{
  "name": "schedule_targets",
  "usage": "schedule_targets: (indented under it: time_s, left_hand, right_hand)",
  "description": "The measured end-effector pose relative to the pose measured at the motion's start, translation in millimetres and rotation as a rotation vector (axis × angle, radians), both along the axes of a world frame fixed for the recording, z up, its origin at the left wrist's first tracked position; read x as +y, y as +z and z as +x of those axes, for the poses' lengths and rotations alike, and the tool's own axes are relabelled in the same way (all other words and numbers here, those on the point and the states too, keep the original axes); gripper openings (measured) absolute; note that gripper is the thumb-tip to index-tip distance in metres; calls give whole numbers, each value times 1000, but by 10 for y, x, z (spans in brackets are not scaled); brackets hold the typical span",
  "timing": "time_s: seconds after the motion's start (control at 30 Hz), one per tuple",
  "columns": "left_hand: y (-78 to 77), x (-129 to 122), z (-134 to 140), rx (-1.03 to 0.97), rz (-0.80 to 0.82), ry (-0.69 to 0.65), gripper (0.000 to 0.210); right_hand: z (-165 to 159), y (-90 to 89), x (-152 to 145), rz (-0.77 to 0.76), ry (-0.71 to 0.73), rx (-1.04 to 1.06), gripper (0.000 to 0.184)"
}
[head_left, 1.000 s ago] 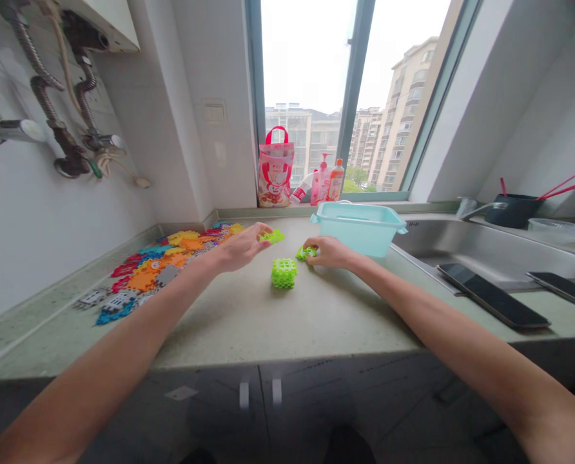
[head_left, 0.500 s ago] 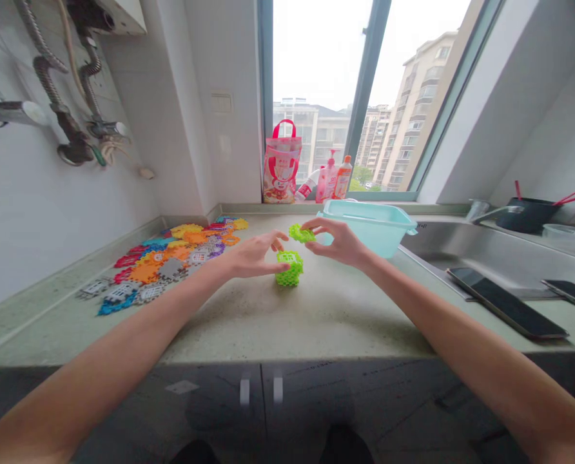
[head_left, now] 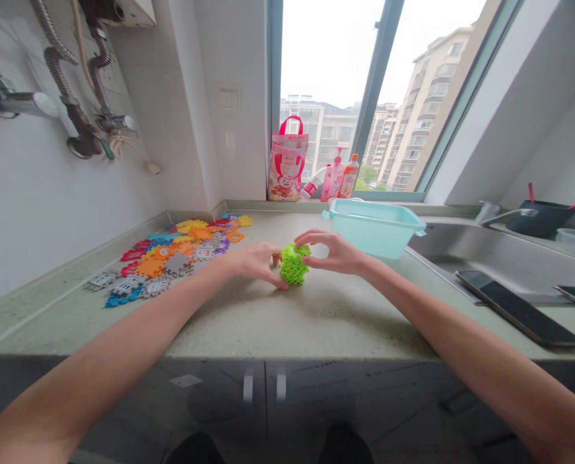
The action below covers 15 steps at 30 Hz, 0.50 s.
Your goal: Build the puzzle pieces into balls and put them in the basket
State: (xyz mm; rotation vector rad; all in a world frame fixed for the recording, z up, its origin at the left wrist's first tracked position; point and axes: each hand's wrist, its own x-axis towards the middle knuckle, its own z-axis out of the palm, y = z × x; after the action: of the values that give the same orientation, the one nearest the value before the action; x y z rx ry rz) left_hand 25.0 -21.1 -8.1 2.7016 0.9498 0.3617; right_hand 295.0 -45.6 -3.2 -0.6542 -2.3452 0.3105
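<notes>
Bright green plastic toy gear pieces stand in a small stack (head_left: pixel 294 267) on the countertop, in front of me. My right hand (head_left: pixel 333 251) grips the top of this stack from the right, thumb and fingers closed on it. From the left, my left hand (head_left: pixel 258 263) steadies the stack: its thumb rests at the lower left side and its curled fingertips are close to the upper left side. Whether those fingertips press on it is hard to see. To the left, a spread of loose gear pieces (head_left: pixel 184 250) in orange, yellow, red, blue, grey and purple lies flat on the counter.
A light teal plastic basin (head_left: pixel 374 225) stands behind my right hand. Further right are a steel sink (head_left: pixel 452 248) and a dark phone (head_left: pixel 517 309) near its edge. A pink bag (head_left: pixel 287 167) and bottles (head_left: pixel 348 175) line the windowsill. The counter's front edge (head_left: pixel 316 357) runs before me.
My right hand has lowered the separate green piece onto the green stack. My left hand has dropped slightly, its thumb moving from the stack's top to its lower side. The view has shifted a little.
</notes>
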Motion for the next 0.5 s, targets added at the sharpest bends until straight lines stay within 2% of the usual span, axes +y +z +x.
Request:
schedule_targets:
  time_s: [0.13, 0.33, 0.5]
  left_hand:
    - [-3, -3, -9, 0, -26, 1, 52]
    - [63, -42, 8, 101, -83, 64, 70]
    - [174, -52, -51, 228, -27, 92, 90]
  right_hand:
    - [39, 18, 2, 20, -11, -2, 42]
    - [-29, 23, -83, 151, -34, -114, 80]
    - [-185, 114, -216, 264, -138, -210, 81]
